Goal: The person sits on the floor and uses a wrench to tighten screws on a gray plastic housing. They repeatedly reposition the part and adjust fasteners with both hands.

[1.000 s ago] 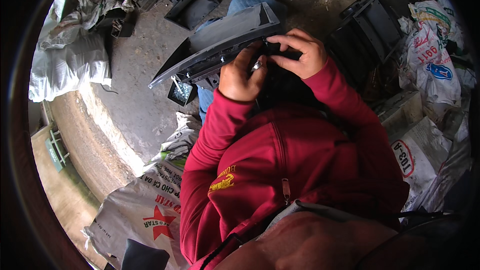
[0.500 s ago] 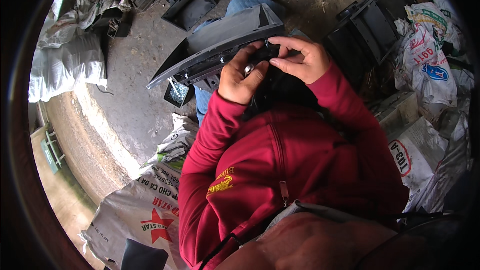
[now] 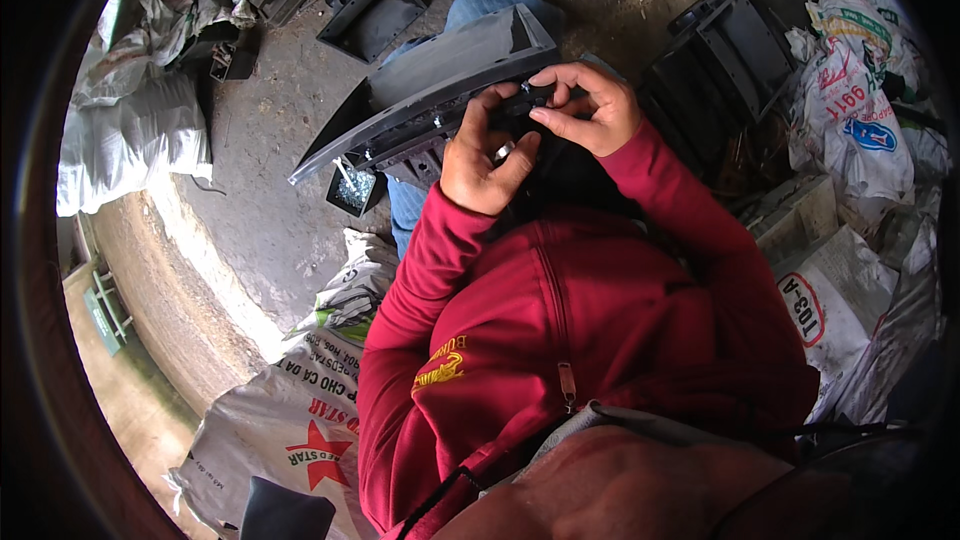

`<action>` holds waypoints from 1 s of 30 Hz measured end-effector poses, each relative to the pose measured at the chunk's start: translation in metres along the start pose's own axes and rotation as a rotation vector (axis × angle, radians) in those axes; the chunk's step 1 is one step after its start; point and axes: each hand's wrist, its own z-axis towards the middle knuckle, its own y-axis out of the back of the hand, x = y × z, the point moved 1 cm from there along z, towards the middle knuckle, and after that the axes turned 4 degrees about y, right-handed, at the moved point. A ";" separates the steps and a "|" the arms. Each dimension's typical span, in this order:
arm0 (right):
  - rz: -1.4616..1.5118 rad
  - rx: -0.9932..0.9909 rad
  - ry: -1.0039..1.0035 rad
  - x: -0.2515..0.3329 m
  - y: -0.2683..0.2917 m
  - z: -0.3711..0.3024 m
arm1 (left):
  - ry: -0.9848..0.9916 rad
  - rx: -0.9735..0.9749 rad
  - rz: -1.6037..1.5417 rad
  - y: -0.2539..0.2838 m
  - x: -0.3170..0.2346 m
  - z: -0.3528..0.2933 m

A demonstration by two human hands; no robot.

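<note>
A large black plastic part (image 3: 430, 80), shaped like a shallow housing with a curved rim, rests tilted across my lap. Small silver screws stand along its near edge. My left hand (image 3: 487, 158), with a silver ring, grips this near edge, its fingertips partly hidden by the part. On the same edge, further right, the forefinger of my right hand (image 3: 596, 112) touches the plastic beside a silver screw (image 3: 526, 87). The right thumb lies below, with a dark strip of the part between the two fingertips. Left of my knee, a small black box (image 3: 352, 188) holds many small silver screws.
Another black housing (image 3: 372, 12) lies on the concrete floor ahead, and more black housings (image 3: 735, 55) stack at the right. White sacks (image 3: 850, 90) line the right side. Pale plastic bags (image 3: 130, 130) stand at the left, a printed sack (image 3: 270, 430) near my left elbow.
The left fingers have shifted up along the edge and the thumb has lifted a little away from them. My right hand has moved slightly left with the part.
</note>
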 end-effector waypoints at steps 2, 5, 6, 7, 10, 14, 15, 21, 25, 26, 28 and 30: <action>-0.010 -0.013 0.020 -0.002 -0.001 0.000 | 0.000 0.003 0.035 0.000 0.003 0.001; -0.070 -0.054 0.054 -0.003 -0.002 0.000 | -0.013 0.010 0.057 0.000 0.003 0.001; -0.117 -0.062 0.078 -0.002 -0.002 0.000 | -0.021 0.012 0.074 0.000 0.002 0.001; -0.164 -0.069 0.102 -0.001 -0.002 0.000 | -0.030 0.014 0.091 0.000 0.001 0.001; -0.274 -0.061 0.126 0.003 0.000 0.000 | 0.015 0.048 0.078 0.001 -0.002 -0.001; -0.190 -0.066 0.109 -0.004 0.000 0.004 | 0.015 0.080 0.053 0.004 -0.003 -0.001; -0.177 -0.065 0.121 -0.005 -0.001 0.005 | 0.017 0.087 0.032 0.004 -0.003 -0.001; -0.212 -0.068 0.222 -0.003 0.002 0.007 | 0.010 0.095 0.069 0.009 -0.003 0.001; -0.424 -0.095 0.222 0.008 0.002 0.002 | 0.026 0.074 0.118 0.009 -0.005 0.000; -0.413 -0.072 0.189 0.010 0.002 0.004 | 0.022 0.071 0.108 0.008 -0.005 0.000; -0.395 -0.029 0.123 0.013 0.003 0.007 | 0.008 0.068 0.087 0.008 -0.006 0.000; -0.309 -0.030 0.046 0.010 0.003 0.008 | 0.018 0.085 0.160 0.012 -0.009 0.000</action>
